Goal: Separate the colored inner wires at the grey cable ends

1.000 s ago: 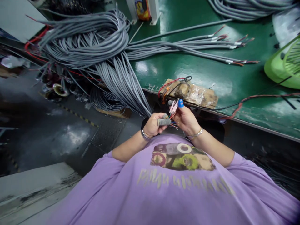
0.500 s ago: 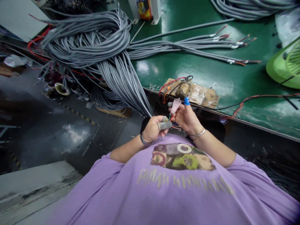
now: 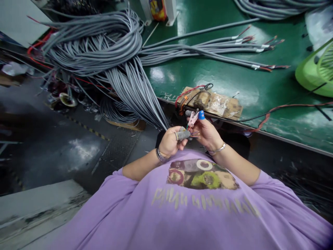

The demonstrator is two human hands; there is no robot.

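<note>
My left hand (image 3: 171, 141), with grey covers on its fingertips, is closed around the end of a grey cable that is mostly hidden by the fingers. Thin coloured wires (image 3: 194, 134) fan out from that end towards my right hand. In my right hand (image 3: 210, 134), a small pink clip (image 3: 193, 118) is pinched near the thumb, which wears a blue cover (image 3: 201, 115). The clip sits just above the wires, with a green and a red wire running up to it. Whether its jaws touch them, I cannot tell.
A big bundle of grey cables (image 3: 96, 45) hangs over the bench's left edge. Stripped cable ends (image 3: 256, 49) lie across the green bench (image 3: 166, 78). A wooden block (image 3: 221, 104) with red and black leads sits at the front edge. A green fan (image 3: 309, 74) stands at right.
The pink clip has turned in my right hand, and the blue-covered thumb has come down and left against it. My left hand stays in nearly the same place on the cable.
</note>
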